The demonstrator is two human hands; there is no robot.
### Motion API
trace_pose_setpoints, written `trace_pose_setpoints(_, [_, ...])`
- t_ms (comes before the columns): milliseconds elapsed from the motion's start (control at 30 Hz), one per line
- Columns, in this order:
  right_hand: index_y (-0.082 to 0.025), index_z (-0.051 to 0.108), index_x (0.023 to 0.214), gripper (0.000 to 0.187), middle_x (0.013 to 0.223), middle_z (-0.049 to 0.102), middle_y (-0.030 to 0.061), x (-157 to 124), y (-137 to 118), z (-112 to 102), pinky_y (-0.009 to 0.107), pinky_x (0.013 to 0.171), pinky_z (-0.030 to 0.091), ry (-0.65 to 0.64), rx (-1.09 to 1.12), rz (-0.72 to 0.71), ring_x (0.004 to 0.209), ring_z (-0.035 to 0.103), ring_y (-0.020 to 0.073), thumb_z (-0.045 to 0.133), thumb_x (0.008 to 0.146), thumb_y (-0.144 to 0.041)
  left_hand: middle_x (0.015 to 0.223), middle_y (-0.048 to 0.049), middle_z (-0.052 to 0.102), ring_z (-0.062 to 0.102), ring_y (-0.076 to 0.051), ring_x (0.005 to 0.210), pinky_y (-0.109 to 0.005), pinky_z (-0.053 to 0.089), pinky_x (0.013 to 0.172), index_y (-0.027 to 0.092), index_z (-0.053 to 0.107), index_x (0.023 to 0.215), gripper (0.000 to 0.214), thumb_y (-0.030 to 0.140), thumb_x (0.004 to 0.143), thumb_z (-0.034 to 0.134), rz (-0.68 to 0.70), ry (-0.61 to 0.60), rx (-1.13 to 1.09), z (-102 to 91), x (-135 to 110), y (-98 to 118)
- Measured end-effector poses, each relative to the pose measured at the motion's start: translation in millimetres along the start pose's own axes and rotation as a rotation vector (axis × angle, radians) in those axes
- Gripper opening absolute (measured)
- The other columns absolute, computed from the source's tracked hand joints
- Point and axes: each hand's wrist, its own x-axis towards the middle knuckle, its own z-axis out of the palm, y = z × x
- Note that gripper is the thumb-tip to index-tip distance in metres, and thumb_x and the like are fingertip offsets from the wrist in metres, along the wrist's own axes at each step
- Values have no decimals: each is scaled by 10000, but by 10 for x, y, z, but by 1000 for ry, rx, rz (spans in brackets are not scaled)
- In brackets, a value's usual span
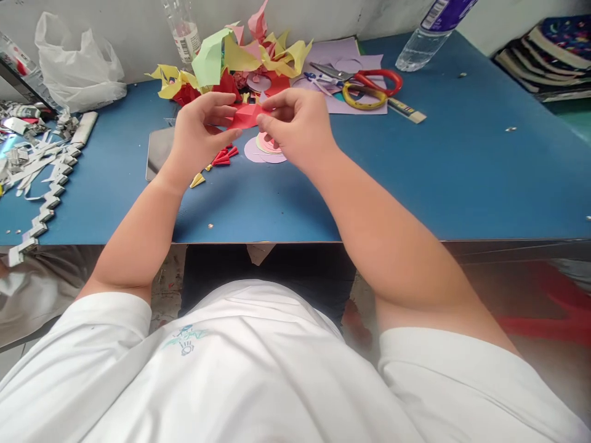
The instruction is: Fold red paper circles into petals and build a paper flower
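Observation:
A small piece of red paper [246, 115] is stretched between my two hands above the table. My left hand [201, 129] grips its left end, fingers curled and thumb below. At its right end, the thumb and fingers of my right hand [300, 126] pinch the paper. Under the right fingers lies a stack of round paper discs [265, 151], lilac at the bottom and pink on top. Small red paper cones [224, 156] and a yellow paper cone [197, 180] rest below my left hand. Part of a dark phone-like slab [158, 151] shows beside my left wrist.
Behind my hands are folded paper shapes [235, 55] in yellow, green and red. Red-handled scissors [369, 79] and yellow-handled scissors [364, 97] lie on lilac paper [341, 49]. A water bottle [427, 40] stands back right; a plastic bag [78, 67] and paper strips [34, 166] are left.

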Motion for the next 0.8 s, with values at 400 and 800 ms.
trace_pose_setpoints(400, [-333, 797, 1205, 575, 1064, 850, 38, 222, 367, 124, 579, 1038, 759, -73, -11, -112, 1134, 867, 388, 1234, 921, -575, 889, -5, 854, 685, -431, 1627, -730, 575, 1330, 507, 898, 1218, 582, 636, 720, 1172, -67, -139, -61, -99, -10, -80])
trace_pose_setpoints(800, [-334, 757, 1383, 681, 1001, 774, 32, 168, 322, 115, 565, 1019, 770, -212, -32, -196, 1094, 839, 368, 1100, 1016, -794, 921, -2, 843, 841, -275, 1056, -539, 742, 1090, 340, 877, 1181, 220, 393, 1050, 1046, -208, -59, -158, -1, -57, 19])
